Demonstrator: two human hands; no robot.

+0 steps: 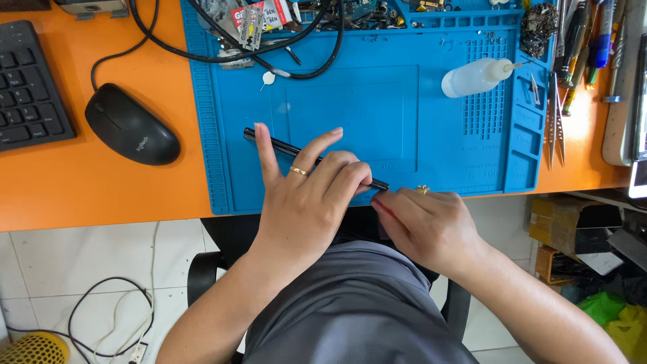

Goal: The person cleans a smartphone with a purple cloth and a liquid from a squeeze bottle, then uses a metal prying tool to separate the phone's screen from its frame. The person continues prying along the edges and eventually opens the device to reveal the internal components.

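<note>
Here, both hands (357, 202) on slim black phone (283, 146) at mat's (377, 101) near edge.

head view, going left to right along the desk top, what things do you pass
black keyboard → black mouse → blue work mat with a thin black device held on edge by the left hand and right hand → white squeeze bottle → tweezers

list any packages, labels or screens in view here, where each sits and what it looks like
Blister pack: top edge of the blue mat, flat card, red and white, under black cables.
Squeeze bottle: lying on the mat's right part, translucent white, no label showing.
Cardboard boxes: under the desk at right, brown.
Screens: none clearly in view.
</note>
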